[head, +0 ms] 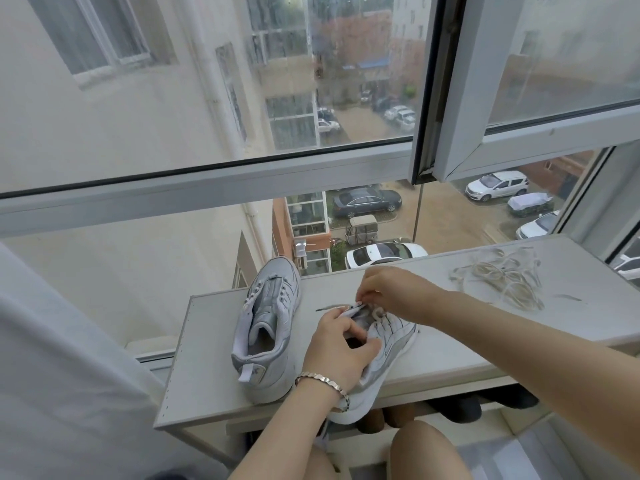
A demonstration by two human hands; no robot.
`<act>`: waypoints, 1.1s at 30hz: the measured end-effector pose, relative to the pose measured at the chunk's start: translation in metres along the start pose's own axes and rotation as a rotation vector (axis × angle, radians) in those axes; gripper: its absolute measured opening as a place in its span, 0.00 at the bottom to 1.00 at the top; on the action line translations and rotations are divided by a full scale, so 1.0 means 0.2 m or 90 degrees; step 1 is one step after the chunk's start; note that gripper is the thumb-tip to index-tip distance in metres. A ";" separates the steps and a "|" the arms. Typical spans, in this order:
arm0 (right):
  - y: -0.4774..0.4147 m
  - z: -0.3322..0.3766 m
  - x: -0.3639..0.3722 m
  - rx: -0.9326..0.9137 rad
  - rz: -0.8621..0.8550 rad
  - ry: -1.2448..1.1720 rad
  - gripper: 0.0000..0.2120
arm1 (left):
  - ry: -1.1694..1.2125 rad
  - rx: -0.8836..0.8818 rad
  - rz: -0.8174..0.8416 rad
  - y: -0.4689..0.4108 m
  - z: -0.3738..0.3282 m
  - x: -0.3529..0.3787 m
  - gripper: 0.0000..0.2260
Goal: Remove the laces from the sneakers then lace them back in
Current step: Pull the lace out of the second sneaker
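At the near edge of a white bench (207, 358) under a rain-streaked window (207, 98), a silver-and-white sneaker (391, 344) lies tilted on its side, heel past the edge and toe pointing toward the far right; the person's left hand (341, 344), a metal bracelet (322, 379) on its wrist, grips the shoe at the collar with fingers curled over the tongue, while the right hand (398, 292) comes in from the right and pinches a pale lace (329, 309) at the eyelets near the toe, the lace's free tip trailing left across the bench top. Just to the left stands the second sneaker (266, 323), upright on its sole, unlaced, heel toward the near edge and toe at the far edge. A loose lace (502, 275) lies in a tangled heap near the far right corner, well apart from both shoes. Dark shoes (460, 407) sit on a shelf beneath the bench top, and parked cars (367, 201) line the wet yard below
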State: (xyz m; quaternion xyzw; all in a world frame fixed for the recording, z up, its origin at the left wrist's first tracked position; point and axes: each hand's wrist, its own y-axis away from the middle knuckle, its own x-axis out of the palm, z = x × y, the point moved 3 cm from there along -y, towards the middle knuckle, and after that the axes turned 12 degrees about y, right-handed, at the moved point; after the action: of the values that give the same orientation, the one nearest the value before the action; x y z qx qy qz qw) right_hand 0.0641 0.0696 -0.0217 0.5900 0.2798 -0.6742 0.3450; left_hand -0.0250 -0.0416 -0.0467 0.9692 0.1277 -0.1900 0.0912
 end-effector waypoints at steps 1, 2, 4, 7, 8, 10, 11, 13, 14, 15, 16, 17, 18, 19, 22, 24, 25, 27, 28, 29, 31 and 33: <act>0.00 -0.01 0.01 0.001 -0.004 0.025 0.11 | -0.002 0.002 0.002 0.00 0.00 0.00 0.09; 0.00 -0.02 0.02 0.000 -0.014 0.063 0.12 | -0.003 0.004 0.005 0.00 0.00 0.00 0.09; -0.01 -0.07 0.02 0.018 -0.059 0.127 0.13 | -0.005 0.004 0.008 0.00 0.00 0.00 0.08; -0.01 -0.23 -0.02 0.167 -0.115 0.142 0.14 | 0.002 -0.002 0.014 0.00 0.01 0.00 0.07; 0.01 -0.30 -0.04 0.234 -0.119 0.155 0.15 | 0.004 -0.003 0.016 0.00 0.01 0.00 0.06; 0.05 -0.43 -0.05 0.354 -0.105 0.168 0.16 | 0.009 -0.006 0.012 0.00 0.01 0.00 0.06; 0.07 -0.47 -0.05 0.386 -0.089 0.166 0.16 | 0.009 -0.005 0.007 0.00 0.01 0.00 0.06; 0.09 -0.46 -0.05 0.362 -0.073 0.122 0.13 | 0.005 0.001 -0.002 -0.01 0.02 0.00 0.06; 0.10 -0.41 -0.05 0.315 -0.082 0.090 0.12 | 0.005 0.004 -0.006 -0.01 0.02 0.00 0.06; 0.12 -0.34 -0.06 0.256 -0.093 0.066 0.11 | 0.009 0.009 -0.011 -0.01 0.03 0.00 0.06; 0.14 -0.25 -0.08 0.215 -0.111 0.013 0.11 | 0.014 0.015 -0.014 -0.01 0.03 0.00 0.06; 0.17 -0.16 -0.08 0.192 -0.109 -0.047 0.10 | 0.017 0.021 -0.016 -0.01 0.03 0.00 0.06; 0.19 -0.09 -0.08 0.186 -0.085 -0.097 0.10 | 0.014 0.028 -0.021 -0.01 0.03 0.00 0.06; 0.20 -0.04 -0.05 0.202 -0.042 -0.132 0.12 | -0.001 0.036 -0.028 0.00 0.02 0.00 0.06; 0.18 0.00 0.02 0.270 0.022 -0.170 0.18 | -0.085 0.082 -0.040 0.01 -0.01 0.00 0.06; 0.15 0.00 0.04 0.296 0.031 -0.202 0.17 | -0.120 0.102 -0.028 0.01 -0.04 0.00 0.06; 0.14 0.00 0.05 0.303 0.039 -0.219 0.16 | -0.121 0.100 -0.017 0.01 -0.04 0.00 0.07; 0.12 -0.01 0.04 0.307 0.049 -0.235 0.13 | -0.093 0.075 -0.001 0.01 -0.04 0.00 0.10; 0.12 -0.01 0.04 0.303 0.051 -0.235 0.10 | -0.078 0.064 0.001 0.01 -0.04 0.00 0.10; 0.13 0.00 0.03 0.291 0.047 -0.233 0.09 | -0.068 0.058 -0.002 0.02 -0.04 0.00 0.10; 0.14 0.02 0.01 0.262 0.009 -0.288 0.08 | -0.054 0.057 -0.012 0.02 -0.04 0.00 0.10; 0.17 0.03 -0.01 0.226 -0.042 -0.487 0.10 | -0.041 0.058 -0.019 0.01 -0.03 0.00 0.09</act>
State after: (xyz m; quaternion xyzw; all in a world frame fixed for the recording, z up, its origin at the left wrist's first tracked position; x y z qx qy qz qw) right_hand 0.0871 0.0438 -0.0186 0.3385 0.0300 -0.8929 0.2953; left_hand -0.0226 -0.0427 -0.0402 0.9638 0.1301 -0.2277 0.0479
